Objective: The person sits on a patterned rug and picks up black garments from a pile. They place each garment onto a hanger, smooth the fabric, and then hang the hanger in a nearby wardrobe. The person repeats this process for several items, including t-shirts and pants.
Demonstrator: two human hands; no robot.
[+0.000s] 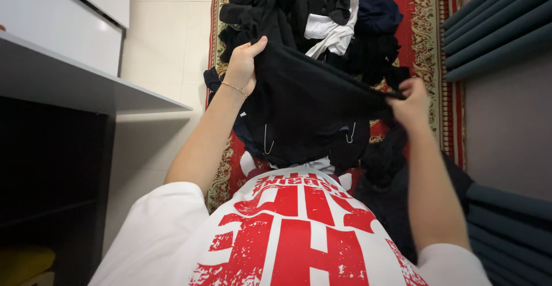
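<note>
Left hand point(242, 66) and right hand point(409, 99) each pinch the black garment point(310, 113) taut, hiding the clothes pile point(322, 16) on the red rug point(425, 10) behind

The heap of dark clothes point(322, 16) fills the red patterned rug point(425, 10) ahead, blocking any reach forward. The white shelf edge point(86, 85) hems in the left side, and the grey-blue curtain point(500, 21) closes the right. Bare pale floor tiles point(161, 44) between shelf and rug leave open passage.
</note>
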